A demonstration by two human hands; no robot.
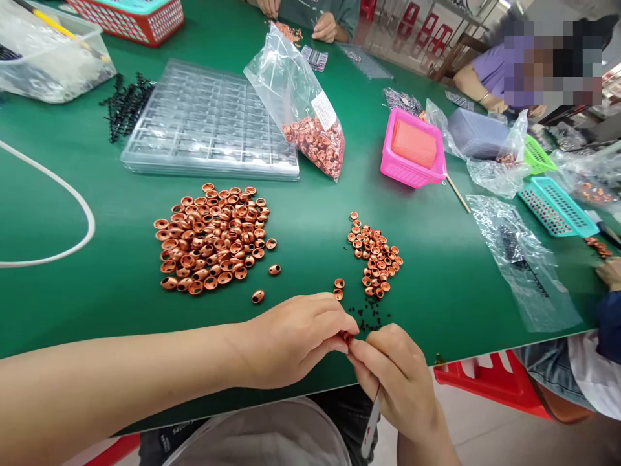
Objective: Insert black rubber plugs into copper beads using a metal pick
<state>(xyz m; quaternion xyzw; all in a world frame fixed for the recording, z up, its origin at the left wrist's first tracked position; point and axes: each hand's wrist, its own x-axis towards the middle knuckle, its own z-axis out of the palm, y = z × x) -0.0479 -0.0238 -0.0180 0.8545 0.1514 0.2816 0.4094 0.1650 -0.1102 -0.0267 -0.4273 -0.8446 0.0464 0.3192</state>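
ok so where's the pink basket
In the head view, the pink basket sits right of centre, beyond the smaller copper pile and right of the copper-filled bag.

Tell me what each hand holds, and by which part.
Left hand: a small copper piece, pinched in the fingertips, exactly where hidden. Right hand: a white tool, by its upper part, lower end free.

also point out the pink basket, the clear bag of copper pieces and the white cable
pink basket point(410, 176): head view, point on its near side wall
clear bag of copper pieces point(317, 147): head view, point on its filled lower part
white cable point(72, 191): head view, point on its upper stretch before the bend
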